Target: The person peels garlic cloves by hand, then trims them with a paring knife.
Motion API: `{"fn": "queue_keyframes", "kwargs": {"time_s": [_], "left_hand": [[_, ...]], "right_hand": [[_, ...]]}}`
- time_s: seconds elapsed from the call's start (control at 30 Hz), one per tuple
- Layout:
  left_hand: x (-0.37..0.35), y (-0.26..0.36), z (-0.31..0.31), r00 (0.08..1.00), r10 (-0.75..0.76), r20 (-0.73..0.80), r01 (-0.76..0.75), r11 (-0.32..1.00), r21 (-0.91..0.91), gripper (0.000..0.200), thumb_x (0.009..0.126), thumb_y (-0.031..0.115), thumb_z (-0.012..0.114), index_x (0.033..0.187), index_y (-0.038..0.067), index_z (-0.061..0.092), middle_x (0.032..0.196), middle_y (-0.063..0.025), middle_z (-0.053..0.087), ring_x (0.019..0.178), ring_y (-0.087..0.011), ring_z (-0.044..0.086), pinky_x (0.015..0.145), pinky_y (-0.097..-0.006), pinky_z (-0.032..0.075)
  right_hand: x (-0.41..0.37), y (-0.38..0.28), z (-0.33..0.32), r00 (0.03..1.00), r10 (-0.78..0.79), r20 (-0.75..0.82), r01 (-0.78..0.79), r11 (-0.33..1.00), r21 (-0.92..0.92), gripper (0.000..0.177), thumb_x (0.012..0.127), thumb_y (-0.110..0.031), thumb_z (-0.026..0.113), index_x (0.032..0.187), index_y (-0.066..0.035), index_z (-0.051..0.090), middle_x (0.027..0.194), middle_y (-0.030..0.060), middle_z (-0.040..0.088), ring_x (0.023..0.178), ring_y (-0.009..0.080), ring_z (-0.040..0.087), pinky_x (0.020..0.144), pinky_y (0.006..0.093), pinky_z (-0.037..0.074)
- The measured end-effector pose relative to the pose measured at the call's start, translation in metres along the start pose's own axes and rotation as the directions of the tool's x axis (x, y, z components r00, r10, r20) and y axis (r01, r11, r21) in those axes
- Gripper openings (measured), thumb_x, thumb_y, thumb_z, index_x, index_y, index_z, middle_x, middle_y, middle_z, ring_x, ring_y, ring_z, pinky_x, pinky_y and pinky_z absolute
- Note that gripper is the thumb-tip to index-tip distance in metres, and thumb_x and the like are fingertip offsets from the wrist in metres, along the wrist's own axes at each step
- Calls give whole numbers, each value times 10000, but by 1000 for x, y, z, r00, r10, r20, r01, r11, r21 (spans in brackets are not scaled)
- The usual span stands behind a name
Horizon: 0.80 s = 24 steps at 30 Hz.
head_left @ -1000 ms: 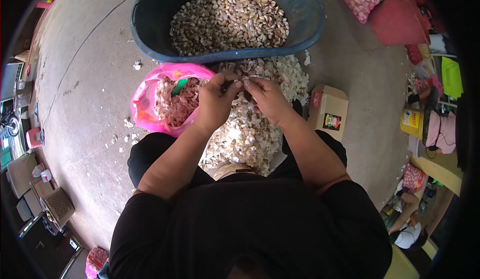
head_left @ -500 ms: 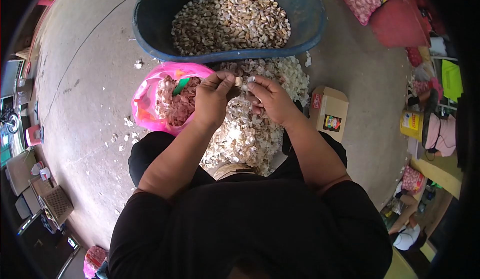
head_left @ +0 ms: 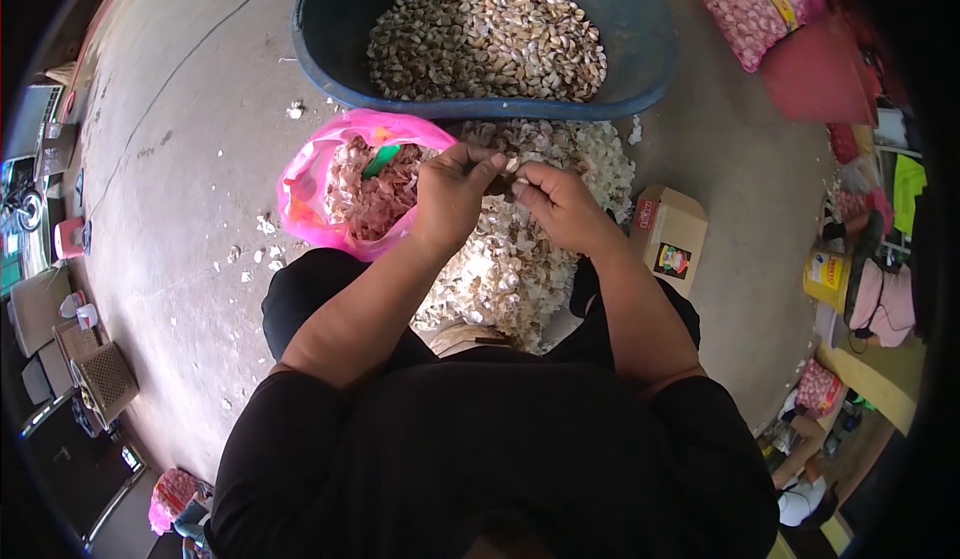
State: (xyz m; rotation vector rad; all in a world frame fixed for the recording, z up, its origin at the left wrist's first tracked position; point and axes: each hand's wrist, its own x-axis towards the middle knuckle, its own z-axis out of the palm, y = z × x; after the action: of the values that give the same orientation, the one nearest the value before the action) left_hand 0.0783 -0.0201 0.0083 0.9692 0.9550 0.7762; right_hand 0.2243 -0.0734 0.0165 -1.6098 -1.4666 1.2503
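My left hand and my right hand meet over a pile of papery garlic skins between my legs. A pale garlic clove shows at the pinched thumb and fingertips of my left hand. My right hand is also closed, its bent fingers around another small pale clove next to the first; part of it is hidden. Just beyond the hands stands a dark blue tub with many garlic cloves in it. Left of my left hand sits a pink plastic bag full of reddish skins.
An opened cardboard box lies to the right of the skins. Pink net sacks of garlic and a red tub stand at the far right. A yellow container and another person are at the right edge. Skin scraps dot the floor.
The fingertips of both hands have come closer together around the cloves, and my right fingers have curled in more. The whole view has shifted slightly, so things appear further right.
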Motion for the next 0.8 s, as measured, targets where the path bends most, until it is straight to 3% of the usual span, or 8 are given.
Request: {"fn": "queue_keyframes", "kwargs": {"time_s": [0.17, 0.27, 0.37, 0.43, 0.5, 0.6, 0.73, 0.8], "left_hand": [[4, -4, 0, 998, 70, 1, -69, 982, 175, 81, 801, 59, 569, 802, -22, 568, 704, -43, 591, 604, -71, 529, 544, -205, 442], [4, 0, 0, 996, 65, -53, -62, 997, 45, 87, 760, 73, 615, 777, -6, 582, 703, -63, 609, 615, -93, 572, 535, -234, 462], [0, -3, -1, 955, 265, 135, -296, 808, 510, 76, 748, 55, 620, 799, 1, 604, 706, -55, 595, 591, -99, 542, 552, -230, 450], [-8, -1, 2, 872, 342, 351, -490, 608, 624, 131, 679, 69, 647, 797, 25, 613, 784, -111, 569, 666, -218, 578, 604, -290, 470], [-16, -5, 5, 772, 520, 366, -599, 403, 692, 174, 658, 81, 648, 817, 22, 606, 841, -119, 557, 707, -270, 574, 619, -327, 474], [-31, 8, -2, 811, 417, 411, -572, 413, 709, 150, 661, 122, 646, 766, 35, 583, 800, -119, 538, 682, -288, 564, 601, -359, 472], [-35, 11, -39, 920, 204, 334, -373, 194, 908, 216, 689, 217, 630, 780, 26, 583, 827, -154, 536, 684, -300, 562, 602, -362, 476], [-35, -4, -66, 962, 149, 227, -237, 54, 970, 394, 697, 303, 624, 946, 12, 528, 901, -182, 527, 772, -340, 555, 697, -443, 452]], "right_hand": [[4, 6, -17, 984, 178, -28, -178, 937, -302, 197, 782, -128, 535, 959, -48, 565, 746, 180, 580, 589, 283, 544, 571, 333, 426], [9, 17, -15, 941, 313, -126, -288, 940, 183, 189, 842, -205, 490, 858, -33, 566, 627, 46, 538, 514, 159, 461, 495, 294, 389], [10, 17, -5, 871, 480, 105, -393, 552, 735, 275, 859, -324, 467, 834, -65, 555, 609, -1, 505, 509, 122, 482, 431, 257, 376], [10, 24, 8, 821, 440, 364, -490, 217, 844, 278, 858, -355, 456, 867, -91, 544, 646, 7, 526, 525, 121, 492, 434, 252, 386], [12, 35, 25, 807, 469, 358, -460, 121, 880, 303, 869, -372, 414, 897, -94, 534, 706, 16, 551, 573, 148, 524, 448, 277, 411], [27, 61, 24, 804, 451, 388, -483, 114, 868, 297, 880, -314, 398, 915, -42, 514, 811, 52, 578, 679, 186, 566, 533, 279, 474], [84, -3, -33, 930, 365, -47, -98, 369, 924, 344, 877, -264, 417, 1084, 9, 448, 990, 161, 563, 863, 271, 562, 756, 308, 461], [104, -24, -17, 970, 189, -151, -33, 722, 691, 314, 871, -243, 434, 1081, -12, 466, 980, 152, 570, 859, 257, 565, 757, 307, 457]]}}
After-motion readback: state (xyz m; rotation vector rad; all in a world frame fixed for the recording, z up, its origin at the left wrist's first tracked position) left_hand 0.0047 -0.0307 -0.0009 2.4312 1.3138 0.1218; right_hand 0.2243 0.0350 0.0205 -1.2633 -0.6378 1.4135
